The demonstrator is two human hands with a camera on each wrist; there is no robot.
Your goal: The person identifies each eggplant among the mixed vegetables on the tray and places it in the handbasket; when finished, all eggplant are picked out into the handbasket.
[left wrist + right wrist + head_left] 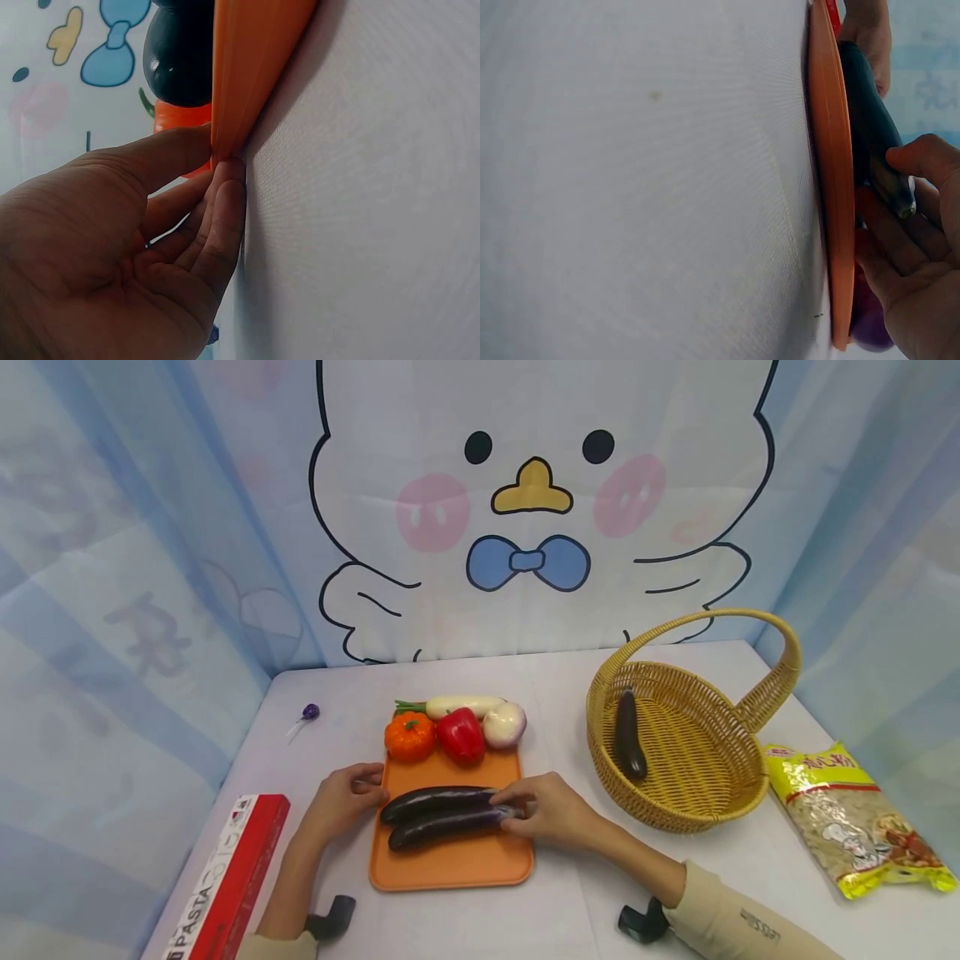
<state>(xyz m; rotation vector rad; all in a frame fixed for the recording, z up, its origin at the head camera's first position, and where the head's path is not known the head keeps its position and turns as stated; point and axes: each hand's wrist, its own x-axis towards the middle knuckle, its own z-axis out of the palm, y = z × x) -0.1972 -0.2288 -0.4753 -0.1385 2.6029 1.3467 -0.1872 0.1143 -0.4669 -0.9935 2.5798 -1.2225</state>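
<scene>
Two dark eggplants lie side by side on an orange tray [450, 875]. My right hand [553, 808] pinches the stem end of the nearer eggplant [450, 828]; in the right wrist view the thumb lies on this eggplant [874, 112], with fingers on its other side. The farther eggplant [427, 802] rests just behind. At the tray's left edge, my left hand [347, 802] grips the rim between thumb and fingers, as the left wrist view shows with the tray [240, 67]. Behind the eggplants sit an orange pumpkin-shaped vegetable [410, 737], a red pepper [461, 737], a white-purple turnip [505, 725] and a white radish [465, 706].
A wicker basket [705, 814] with a tall handle stands at the right, holding another eggplant [628, 735]. Beside it lies a yellow food bag [855, 818]. A red pasta box [232, 877] is at the left front, and a purple lollipop [310, 712] lies farther back.
</scene>
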